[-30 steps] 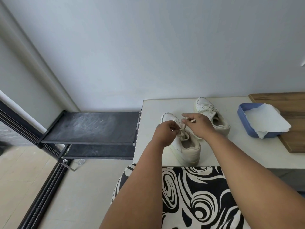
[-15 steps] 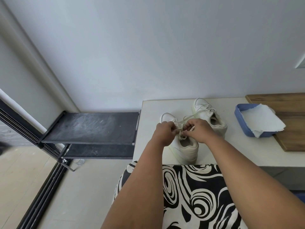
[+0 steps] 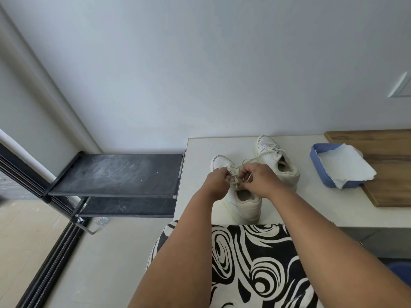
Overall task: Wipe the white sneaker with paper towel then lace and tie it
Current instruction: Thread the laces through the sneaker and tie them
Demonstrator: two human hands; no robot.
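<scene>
My left hand (image 3: 215,182) and right hand (image 3: 259,179) each pinch lace (image 3: 234,174) over near sneaker (image 3: 241,201), frame centre, on desk (image 3: 311,207).

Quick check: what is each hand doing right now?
Left hand: pinching the lace of the near sneaker.
Right hand: pinching the same lace.
</scene>
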